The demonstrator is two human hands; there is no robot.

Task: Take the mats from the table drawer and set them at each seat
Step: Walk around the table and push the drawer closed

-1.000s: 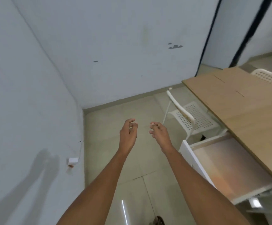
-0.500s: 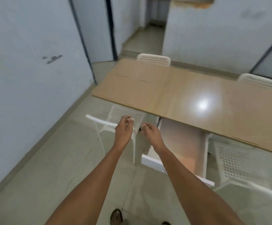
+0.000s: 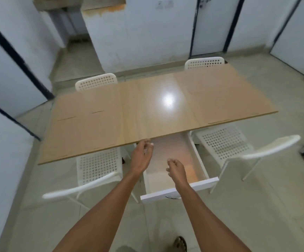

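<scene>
A white drawer (image 3: 198,185) stands pulled out from under the wooden table (image 3: 158,122), and its pale bottom shows nothing lying in it. Thin tan mats, almost the table's colour, lie flat at the left end (image 3: 84,122) and the right end (image 3: 223,99) of the top. My left hand (image 3: 141,157) hovers over the drawer's back left corner, just under the table edge. My right hand (image 3: 176,170) hangs over the drawer's middle. Both have loosely curled, separated fingers and hold nothing.
Four white perforated chairs surround the table: near left (image 3: 96,166), near right (image 3: 225,142), far left (image 3: 96,81), far right (image 3: 204,62). The near two flank the drawer. White walls and doors ring the room, and a corridor (image 3: 76,51) opens at the back left.
The view has swung right from the wall corner to face the table head-on. Both empty hands have come from over the floor to above the drawer.
</scene>
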